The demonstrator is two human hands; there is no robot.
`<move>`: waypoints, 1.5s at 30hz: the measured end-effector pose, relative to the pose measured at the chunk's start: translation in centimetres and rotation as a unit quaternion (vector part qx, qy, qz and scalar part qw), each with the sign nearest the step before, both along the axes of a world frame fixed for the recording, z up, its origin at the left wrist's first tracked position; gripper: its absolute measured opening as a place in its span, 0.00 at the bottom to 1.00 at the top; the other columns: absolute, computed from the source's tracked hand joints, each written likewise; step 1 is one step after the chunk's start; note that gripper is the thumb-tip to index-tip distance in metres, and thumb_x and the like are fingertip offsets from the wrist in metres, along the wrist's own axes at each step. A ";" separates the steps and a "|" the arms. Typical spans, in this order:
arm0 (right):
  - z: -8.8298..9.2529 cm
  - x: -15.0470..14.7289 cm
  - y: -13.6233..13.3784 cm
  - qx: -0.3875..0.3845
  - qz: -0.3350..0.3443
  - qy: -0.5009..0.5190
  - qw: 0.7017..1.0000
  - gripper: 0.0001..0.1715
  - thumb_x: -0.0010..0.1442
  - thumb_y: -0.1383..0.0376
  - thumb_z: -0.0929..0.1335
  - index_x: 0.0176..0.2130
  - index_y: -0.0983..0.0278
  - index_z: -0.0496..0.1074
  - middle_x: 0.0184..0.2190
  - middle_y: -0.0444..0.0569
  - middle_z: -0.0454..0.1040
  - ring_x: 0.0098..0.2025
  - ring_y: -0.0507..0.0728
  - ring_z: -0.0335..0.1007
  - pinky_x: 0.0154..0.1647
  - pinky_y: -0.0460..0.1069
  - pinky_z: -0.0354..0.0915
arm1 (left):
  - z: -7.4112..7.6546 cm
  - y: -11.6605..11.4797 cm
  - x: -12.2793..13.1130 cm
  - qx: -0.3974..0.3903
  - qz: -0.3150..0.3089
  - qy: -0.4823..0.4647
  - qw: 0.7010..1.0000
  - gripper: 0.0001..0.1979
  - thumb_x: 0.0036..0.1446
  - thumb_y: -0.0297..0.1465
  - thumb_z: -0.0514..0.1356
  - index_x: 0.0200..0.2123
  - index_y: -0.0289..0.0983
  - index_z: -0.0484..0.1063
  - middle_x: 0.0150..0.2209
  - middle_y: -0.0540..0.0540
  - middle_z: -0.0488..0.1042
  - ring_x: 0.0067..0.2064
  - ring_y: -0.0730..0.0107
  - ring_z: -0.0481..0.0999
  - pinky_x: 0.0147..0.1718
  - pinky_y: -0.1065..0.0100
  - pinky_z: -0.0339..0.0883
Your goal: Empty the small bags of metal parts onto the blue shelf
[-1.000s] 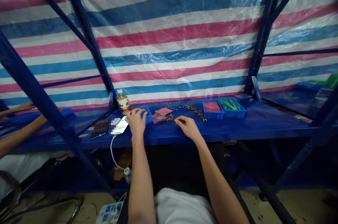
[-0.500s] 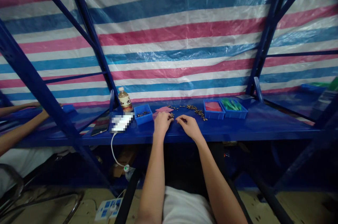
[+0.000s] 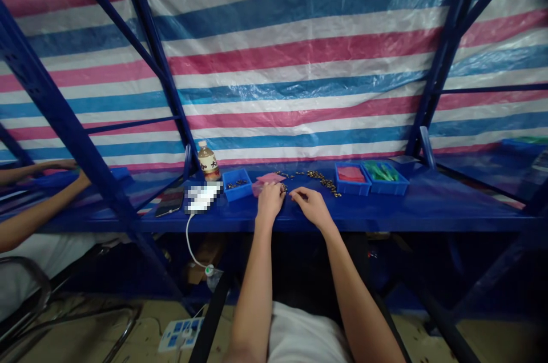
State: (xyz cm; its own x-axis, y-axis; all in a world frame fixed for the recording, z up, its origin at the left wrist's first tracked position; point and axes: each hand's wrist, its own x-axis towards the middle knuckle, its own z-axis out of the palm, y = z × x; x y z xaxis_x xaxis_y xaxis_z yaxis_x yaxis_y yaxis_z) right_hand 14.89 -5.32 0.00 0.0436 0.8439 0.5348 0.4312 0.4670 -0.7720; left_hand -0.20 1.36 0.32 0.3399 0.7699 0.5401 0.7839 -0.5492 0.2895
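My left hand (image 3: 271, 201) rests over the near edge of some thin pink sheets or bags (image 3: 270, 178), its fingers curled down by a few small brass-coloured metal parts. What its fingertips hold, if anything, is hidden. A short gap to the right, my right hand (image 3: 312, 204) is closed, thumb and forefinger pinched together and pointing at the left hand. Anything in that pinch is too small to make out. Beyond the right hand, a loose trail of small brass-coloured parts (image 3: 322, 179) lies on the blue tabletop (image 3: 385, 206).
Left of my hands stand a blue bin with small parts (image 3: 237, 185), a drink bottle (image 3: 208, 162) and a cabled, blurred-out white device (image 3: 201, 197). A dark phone (image 3: 170, 203) lies further left. Rightward are bins of pink sheets (image 3: 351, 174) and green packets (image 3: 382, 171). Another person's arms (image 3: 47, 209) reach in at left.
The whole view has shifted slightly, so things sit a little further right. My left hand's fingers have moved slightly forward, toward the small metal parts. The right hand keeps its pinch.
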 end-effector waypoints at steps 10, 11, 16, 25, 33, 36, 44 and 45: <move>-0.5 0.2 0.4 0.010 0.005 -0.014 1.000 0.18 0.63 0.56 0.64 0.37 0.63 0.79 0.32 0.50 0.80 0.34 0.58 0.75 0.38 0.50 0.66 | -0.1 -1.4 -0.3 -0.030 -0.026 -0.017 0.999 0.03 0.60 0.29 0.61 0.37 0.40 0.75 0.41 0.42 0.76 0.46 0.57 0.73 0.41 0.64 0.67; -0.5 0.2 0.5 0.011 0.006 -0.015 1.000 0.18 0.63 0.56 0.64 0.37 0.63 0.78 0.33 0.50 0.80 0.34 0.58 0.75 0.38 0.50 0.66 | -0.1 -1.4 -0.3 -0.033 -0.026 -0.015 0.999 0.04 0.60 0.29 0.61 0.38 0.40 0.76 0.42 0.42 0.76 0.47 0.57 0.73 0.41 0.64 0.67; -0.8 0.3 0.7 0.003 0.007 -0.026 1.000 0.17 0.63 0.56 0.64 0.38 0.62 0.78 0.32 0.48 0.80 0.35 0.58 0.76 0.39 0.50 0.66 | 0.0 -1.3 -0.1 -0.032 -0.010 0.024 0.999 0.09 0.63 0.33 0.59 0.43 0.41 0.78 0.45 0.43 0.76 0.49 0.58 0.73 0.43 0.65 0.68; -0.8 0.3 0.8 -0.002 0.017 -0.021 1.000 0.17 0.62 0.55 0.64 0.37 0.62 0.78 0.33 0.49 0.80 0.35 0.58 0.76 0.38 0.50 0.66 | -0.4 -1.1 0.0 -0.034 -0.038 -0.006 0.999 0.09 0.61 0.26 0.59 0.41 0.39 0.79 0.42 0.41 0.78 0.46 0.58 0.75 0.45 0.62 0.69; -0.9 0.1 1.0 0.012 -0.021 0.003 1.000 0.15 0.61 0.57 0.65 0.41 0.63 0.76 0.36 0.51 0.80 0.38 0.58 0.76 0.40 0.50 0.68 | -1.3 -1.5 -0.4 -0.097 -0.152 -0.300 0.937 0.11 0.57 0.27 0.63 0.45 0.36 0.77 0.35 0.45 0.80 0.36 0.66 0.80 0.39 0.67 0.73; -0.9 0.0 1.0 0.013 -0.013 0.004 1.000 0.15 0.61 0.58 0.66 0.42 0.63 0.76 0.38 0.52 0.81 0.40 0.58 0.76 0.41 0.50 0.68 | -1.5 -1.7 -0.3 -0.108 -0.177 -0.354 0.912 0.13 0.55 0.31 0.66 0.45 0.35 0.78 0.36 0.44 0.80 0.37 0.66 0.80 0.39 0.66 0.74; -0.3 0.0 0.4 -0.004 0.009 -0.033 0.999 0.15 0.63 0.58 0.64 0.34 0.62 0.76 0.31 0.48 0.79 0.34 0.57 0.74 0.36 0.49 0.65 | -1.4 -1.8 -0.5 -0.116 -0.220 -0.396 0.884 0.15 0.52 0.29 0.68 0.45 0.35 0.78 0.39 0.42 0.80 0.42 0.64 0.80 0.46 0.63 0.75; -0.3 0.1 0.4 -0.006 0.013 -0.028 0.999 0.14 0.63 0.58 0.64 0.34 0.63 0.75 0.31 0.48 0.79 0.34 0.57 0.74 0.36 0.49 0.65 | -1.4 -1.8 -0.6 -0.120 -0.224 -0.395 0.883 0.15 0.52 0.29 0.68 0.44 0.35 0.78 0.39 0.42 0.79 0.43 0.64 0.80 0.46 0.63 0.75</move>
